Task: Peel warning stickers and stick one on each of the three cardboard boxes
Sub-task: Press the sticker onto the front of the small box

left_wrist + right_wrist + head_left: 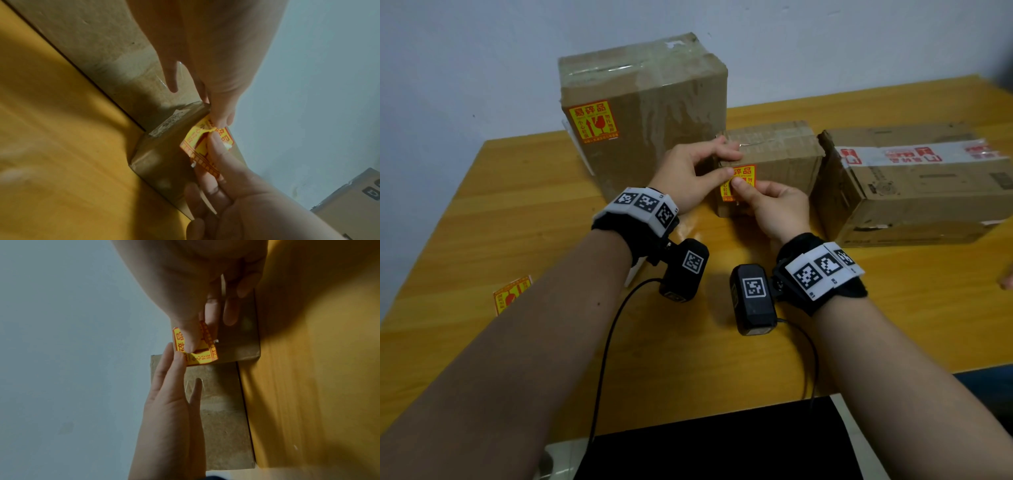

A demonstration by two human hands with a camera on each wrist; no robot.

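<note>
Wooden table (517, 212), pale wall behind. Small middle box (784, 168) near centre; warning sticker (739, 181) against its front face. Left hand (695, 174) at 10 o'clock of sticker, right hand (774, 209) at 5 o'clock; both pinch it.

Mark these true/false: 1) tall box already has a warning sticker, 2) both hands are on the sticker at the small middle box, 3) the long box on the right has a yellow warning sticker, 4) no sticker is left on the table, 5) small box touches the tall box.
1. True. The tall box carries a yellow sticker on its front face.
2. True. The left hand and right hand both have fingers on the sticker at the small middle box.
3. False. The long box shows only red-printed tape, no yellow sticker.
4. False. One spare sticker lies near the table's left edge.
5. True. The left wrist view shows them set against each other.
</note>
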